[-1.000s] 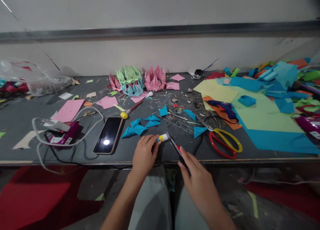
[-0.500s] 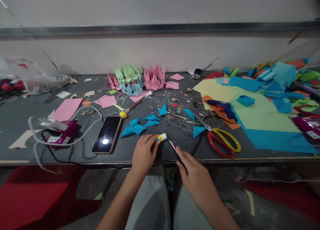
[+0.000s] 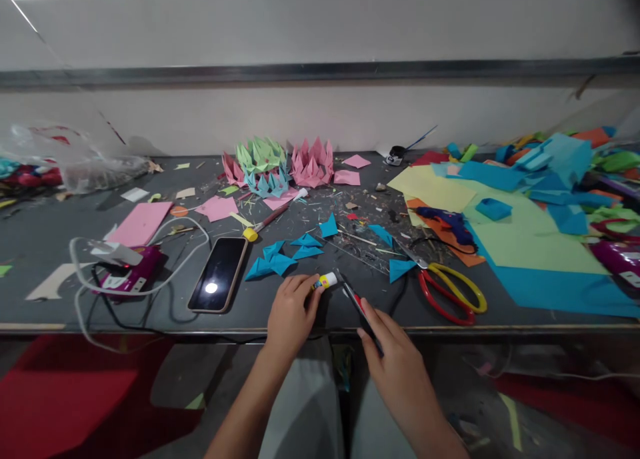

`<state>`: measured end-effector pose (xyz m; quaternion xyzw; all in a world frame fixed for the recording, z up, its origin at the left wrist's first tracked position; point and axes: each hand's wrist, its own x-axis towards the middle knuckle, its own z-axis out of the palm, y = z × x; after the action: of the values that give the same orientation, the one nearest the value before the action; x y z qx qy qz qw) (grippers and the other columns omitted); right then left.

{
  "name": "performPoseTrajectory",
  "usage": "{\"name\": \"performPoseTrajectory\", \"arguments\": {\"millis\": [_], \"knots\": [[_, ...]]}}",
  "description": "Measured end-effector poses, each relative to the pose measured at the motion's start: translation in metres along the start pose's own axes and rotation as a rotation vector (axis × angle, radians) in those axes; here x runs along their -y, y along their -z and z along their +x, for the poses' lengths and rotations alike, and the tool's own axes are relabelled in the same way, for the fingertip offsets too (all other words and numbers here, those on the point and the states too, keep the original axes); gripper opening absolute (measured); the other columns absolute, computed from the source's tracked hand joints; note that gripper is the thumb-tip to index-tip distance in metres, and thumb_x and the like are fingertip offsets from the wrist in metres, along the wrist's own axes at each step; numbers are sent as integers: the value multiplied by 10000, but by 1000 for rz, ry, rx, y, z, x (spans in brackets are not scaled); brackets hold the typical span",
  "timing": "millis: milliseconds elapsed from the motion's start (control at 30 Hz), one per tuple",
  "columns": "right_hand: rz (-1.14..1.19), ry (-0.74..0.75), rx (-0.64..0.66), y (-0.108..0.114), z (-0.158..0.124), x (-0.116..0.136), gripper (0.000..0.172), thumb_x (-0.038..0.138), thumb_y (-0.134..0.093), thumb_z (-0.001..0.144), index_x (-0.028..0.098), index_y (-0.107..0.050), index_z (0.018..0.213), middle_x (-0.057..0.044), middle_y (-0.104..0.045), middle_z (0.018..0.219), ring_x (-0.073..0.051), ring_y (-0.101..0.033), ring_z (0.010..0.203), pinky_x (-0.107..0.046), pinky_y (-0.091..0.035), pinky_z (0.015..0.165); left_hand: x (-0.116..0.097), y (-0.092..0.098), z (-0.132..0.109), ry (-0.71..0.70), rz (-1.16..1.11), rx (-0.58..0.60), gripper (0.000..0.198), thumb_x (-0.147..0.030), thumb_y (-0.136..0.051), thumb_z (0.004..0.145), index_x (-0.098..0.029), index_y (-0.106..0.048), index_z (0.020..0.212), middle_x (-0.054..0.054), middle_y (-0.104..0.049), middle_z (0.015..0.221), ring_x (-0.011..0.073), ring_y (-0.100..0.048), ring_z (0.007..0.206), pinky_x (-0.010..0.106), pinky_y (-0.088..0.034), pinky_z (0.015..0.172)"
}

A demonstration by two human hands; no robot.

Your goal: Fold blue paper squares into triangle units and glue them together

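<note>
My left hand point(image 3: 293, 310) is closed around a small glue stick point(image 3: 327, 280), yellow with a white end that points right. In my right hand point(image 3: 395, 352) is a slim black cutter knife point(image 3: 354, 296) with a red part on it. Its tip lies close beside the glue stick's white end; whether they touch I cannot tell. Just beyond my left hand lie several folded blue paper pieces point(image 3: 283, 262). Another blue folded piece point(image 3: 401, 269) rests by the large scissors point(image 3: 453, 292), which have one red and one yellow handle.
A phone point(image 3: 219, 274) lies left of my hands, near a purple power strip point(image 3: 131, 276) with looping cables. Folded paper flowers point(image 3: 313, 164) stand at the back. A blue glue gun point(image 3: 447, 222) and coloured sheets point(image 3: 535, 236) cover the right side. Scraps litter the table.
The camera view has tilted up a little, so everything sits slightly lower. The knife's tip has shifted slightly at the glue stick's end. Both hands keep their holds.
</note>
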<state>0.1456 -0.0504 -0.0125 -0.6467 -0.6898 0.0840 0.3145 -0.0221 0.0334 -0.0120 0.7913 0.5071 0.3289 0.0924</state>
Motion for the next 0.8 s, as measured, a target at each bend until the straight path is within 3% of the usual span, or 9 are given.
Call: {"name": "performPoseTrajectory", "arguments": {"millis": [533,800], "knots": [[-1,22,73,4,3,-2,369,200,-385,873,204,-523,1215,-71,-640,1061,-196,-596,945,-331,-516,766,-1,1,0,-9,1,-13,216,-232,-478,863,-176,-592,1038,69,-631,944,190,-557,873,355,-481,792],[27,49,-9,-2,-2,3,370,205,-388,884,168,-489,1238,-88,-621,1095,-186,-567,979,-303,-496,787,-4,3,0,16,9,5,205,-234,-485,861,-180,-594,1026,62,-632,946,189,-560,887,351,-475,805]]}}
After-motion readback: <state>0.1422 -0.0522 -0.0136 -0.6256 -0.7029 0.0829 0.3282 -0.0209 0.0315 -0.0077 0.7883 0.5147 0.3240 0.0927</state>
